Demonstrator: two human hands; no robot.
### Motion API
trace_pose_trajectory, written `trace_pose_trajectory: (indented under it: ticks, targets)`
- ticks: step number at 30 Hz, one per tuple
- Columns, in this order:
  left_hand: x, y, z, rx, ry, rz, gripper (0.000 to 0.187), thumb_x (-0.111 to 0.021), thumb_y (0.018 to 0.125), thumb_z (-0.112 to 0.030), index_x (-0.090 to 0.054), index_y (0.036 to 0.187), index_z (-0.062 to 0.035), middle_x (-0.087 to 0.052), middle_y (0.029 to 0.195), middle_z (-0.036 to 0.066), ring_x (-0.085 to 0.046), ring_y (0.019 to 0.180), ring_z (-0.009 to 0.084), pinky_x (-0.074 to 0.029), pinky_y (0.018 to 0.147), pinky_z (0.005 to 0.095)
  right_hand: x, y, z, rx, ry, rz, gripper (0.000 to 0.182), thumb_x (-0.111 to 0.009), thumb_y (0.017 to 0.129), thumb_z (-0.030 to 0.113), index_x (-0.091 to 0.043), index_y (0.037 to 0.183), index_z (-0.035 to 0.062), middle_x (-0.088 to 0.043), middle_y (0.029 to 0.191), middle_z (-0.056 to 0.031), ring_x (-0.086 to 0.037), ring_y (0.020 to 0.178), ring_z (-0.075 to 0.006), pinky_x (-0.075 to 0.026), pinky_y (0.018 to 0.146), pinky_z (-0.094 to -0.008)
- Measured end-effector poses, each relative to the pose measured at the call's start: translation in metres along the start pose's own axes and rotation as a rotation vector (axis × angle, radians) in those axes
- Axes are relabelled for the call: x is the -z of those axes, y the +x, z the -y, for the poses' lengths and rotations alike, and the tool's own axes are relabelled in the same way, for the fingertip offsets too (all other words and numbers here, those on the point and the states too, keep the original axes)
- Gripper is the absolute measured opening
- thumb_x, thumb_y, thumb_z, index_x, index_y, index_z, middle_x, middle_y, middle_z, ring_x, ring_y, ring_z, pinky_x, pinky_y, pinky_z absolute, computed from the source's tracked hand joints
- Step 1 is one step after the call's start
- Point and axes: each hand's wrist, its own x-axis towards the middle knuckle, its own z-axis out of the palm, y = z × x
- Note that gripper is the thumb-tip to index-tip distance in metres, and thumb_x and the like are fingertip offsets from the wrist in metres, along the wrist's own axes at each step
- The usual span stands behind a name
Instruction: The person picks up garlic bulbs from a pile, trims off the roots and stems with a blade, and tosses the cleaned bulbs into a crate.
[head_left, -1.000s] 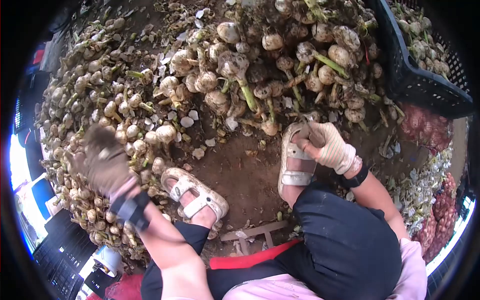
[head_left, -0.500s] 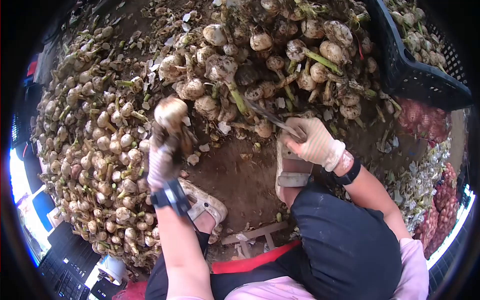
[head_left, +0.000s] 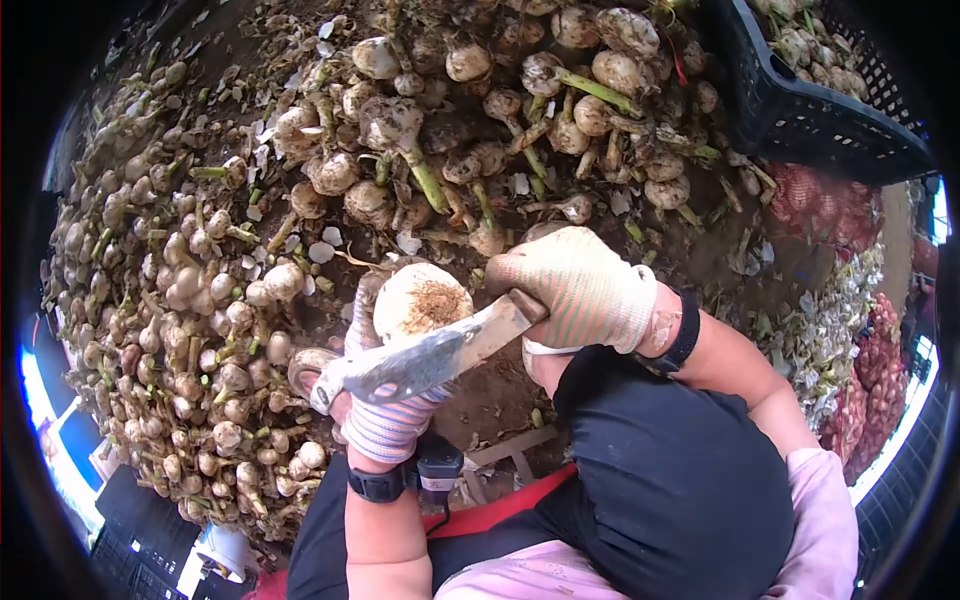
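Having just moved inward, the striped-knit-gloved left hand (head_left: pixel 395 425) grasps a round, whitish garlic bulb (head_left: pixel 420 296) behind a flat, grey metal knife (head_left: pixel 440 352) (touching or not, I cannot tell) that the striped-gloved right hand (head_left: pixel 580 285) clenches; bulb and blade now seem paired for work.

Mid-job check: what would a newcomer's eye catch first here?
First, the broad knife in the gloved right hand, slanting across mid-view next to a pale garlic bulb held in the left hand. Then the loose garlic spread along the left side and across the top. A black crate stands out at upper right.
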Motion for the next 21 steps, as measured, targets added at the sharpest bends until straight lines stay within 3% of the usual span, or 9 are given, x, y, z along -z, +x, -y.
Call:
trace_pose_trajectory:
  ticks: [4,8,10,14,15,16,18,19,21]
  targets:
    - [-0.009,0.000,-0.022,0.000,0.202,0.114,0.054,-0.061,0.076,0.000,-0.036,0.124,-0.0009,-0.056,0.109,0.012,-0.058,0.096,0.0207,-0.050,0.087,0.0354,-0.004,-0.003,-0.006,0.031,0.018,0.044,0.015,-0.061,0.064,0.013,-0.052,0.074,0.0105,-0.056,0.066,-0.0097,-0.058,0.068,-0.0328,-0.044,0.058,-0.0417]
    - [-0.015,-0.005,-0.018,-0.131,0.060,0.150,0.068,-0.075,0.065,-0.012,-0.038,0.119,0.0030,-0.060,0.102,0.012,-0.061,0.089,0.0176,-0.049,0.083,0.0311,-0.023,-0.007,-0.028,0.070,0.089,0.082,0.018,-0.062,0.061,0.011,-0.053,0.076,0.0101,-0.056,0.068,-0.0104,-0.058,0.069,-0.0328,-0.044,0.058,-0.0417]
    - [-0.020,-0.007,-0.018,0.075,0.214,0.162,0.073,-0.080,0.058,-0.015,-0.039,0.116,0.0042,-0.062,0.094,0.011,-0.062,0.084,0.0160,-0.049,0.079,0.0283,-0.034,-0.011,-0.041,0.147,0.159,0.040,0.018,-0.059,0.060,0.009,-0.057,0.077,0.0097,-0.056,0.068,-0.0093,-0.057,0.067,-0.0322,-0.043,0.058,-0.0385]
    - [-0.022,-0.006,-0.028,0.167,0.251,0.288,0.066,-0.080,0.057,-0.016,-0.046,0.110,0.0031,-0.065,0.088,0.010,-0.062,0.081,0.0155,-0.049,0.078,0.0300,-0.039,-0.013,-0.048,0.175,0.213,0.038,0.015,-0.058,0.060,0.008,-0.057,0.075,0.0099,-0.057,0.067,-0.0082,-0.055,0.065,-0.0312,-0.043,0.058,-0.0378]
    - [-0.009,0.000,-0.020,0.006,0.718,0.552,0.064,-0.074,0.062,-0.015,-0.045,0.117,0.0007,-0.059,0.103,0.008,-0.058,0.095,0.0163,-0.045,0.087,0.0304,-0.047,-0.014,-0.055,0.213,0.215,0.012,0.017,-0.058,0.061,0.010,-0.059,0.078,0.0084,-0.058,0.067,-0.0082,-0.056,0.062,-0.0273,-0.044,0.057,-0.0371]
    - [-0.004,-0.003,-0.024,0.005,0.717,0.556,0.064,-0.074,0.062,-0.015,-0.045,0.117,0.0007,-0.059,0.103,0.008,-0.058,0.095,0.0163,-0.045,0.087,0.0304,-0.049,-0.016,-0.068,0.210,0.214,0.011,0.017,-0.058,0.061,0.010,-0.059,0.078,0.0084,-0.058,0.067,-0.0082,-0.056,0.062,-0.0273,-0.044,0.057,-0.0371]
    - [-0.001,-0.008,-0.053,0.012,0.183,0.825,0.059,-0.080,0.051,-0.019,-0.054,0.101,-0.0013,-0.065,0.085,0.007,-0.062,0.081,0.0164,-0.047,0.080,0.0283,-0.042,-0.024,-0.091,-0.171,0.195,-0.106,0.017,-0.064,0.066,0.013,-0.057,0.079,0.0066,-0.059,0.068,-0.0102,-0.058,0.063,-0.0282,-0.046,0.059,-0.0367]
    - [0.000,-0.014,-0.052,0.251,0.093,0.793,0.063,-0.081,0.047,-0.018,-0.055,0.102,-0.0048,-0.064,0.085,0.005,-0.062,0.081,0.0152,-0.046,0.080,0.0268,-0.036,-0.032,-0.091,-0.206,0.223,-0.127,0.019,-0.063,0.065,0.010,-0.059,0.083,0.0046,-0.059,0.067,-0.0095,-0.056,0.060,-0.0195,-0.045,0.057,-0.0320]
    - [-0.001,-0.016,-0.043,0.270,-0.124,0.482,0.065,-0.081,0.050,-0.012,-0.051,0.107,-0.0050,-0.058,0.102,0.007,-0.058,0.092,0.0150,-0.046,0.083,0.0283,-0.023,-0.035,-0.078,-0.126,0.323,-0.304,0.018,-0.062,0.068,0.004,-0.061,0.085,0.0011,-0.059,0.065,-0.0083,-0.051,0.058,-0.0080,-0.044,0.055,-0.0244]
